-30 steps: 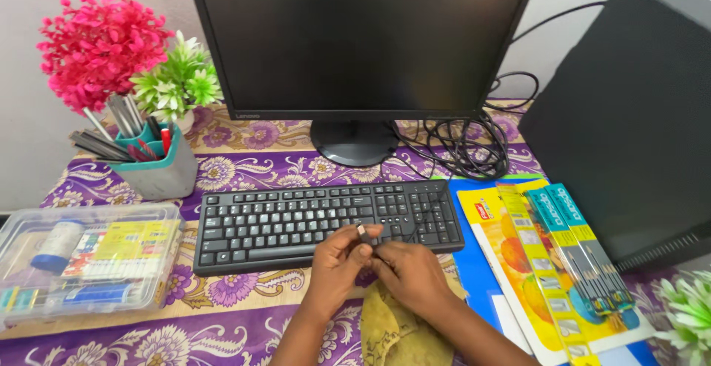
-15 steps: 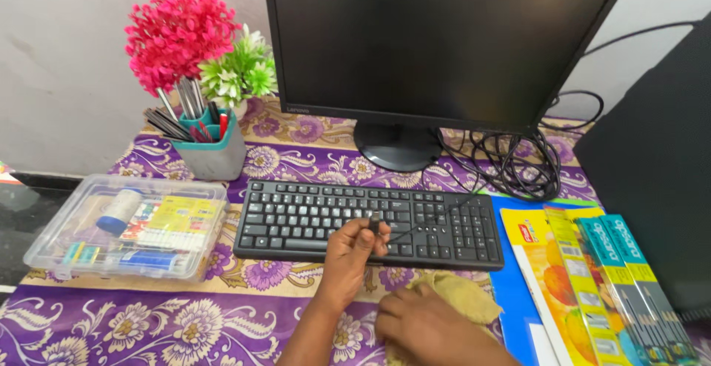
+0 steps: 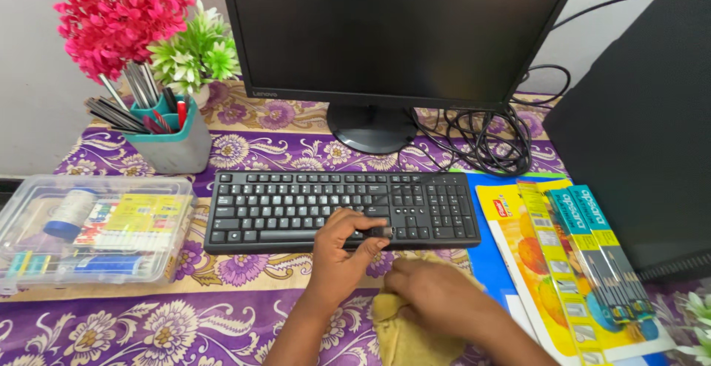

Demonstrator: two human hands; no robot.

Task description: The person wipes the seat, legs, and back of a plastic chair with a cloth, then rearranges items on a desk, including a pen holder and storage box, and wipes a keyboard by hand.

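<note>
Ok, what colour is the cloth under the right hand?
Mustard yellow cloth, right hand resting on it; the head view shows it.

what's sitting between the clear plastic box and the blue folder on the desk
In the head view, the black keyboard lies between the clear plastic box and the blue folder.

Black keyboard [image 3: 341,210] with pale lettering sits mid-table, and the black monitor [image 3: 400,32] stands far behind it. The tablecloth [image 3: 148,321] is purple and cream, all swirling floral print. Far left there are bright pink flowers [image 3: 118,14] and green-white leaves [image 3: 196,55] above a grey and teal pen holder [image 3: 174,144]. The clear box [image 3: 92,233] on the left shows yellow and blue inside. Near centre lies a mustard-yellow cloth [image 3: 407,336]. On the right, a blue folder [image 3: 485,262], a yellow fruit-print book [image 3: 533,262] and teal pencil packs [image 3: 592,247].
</note>
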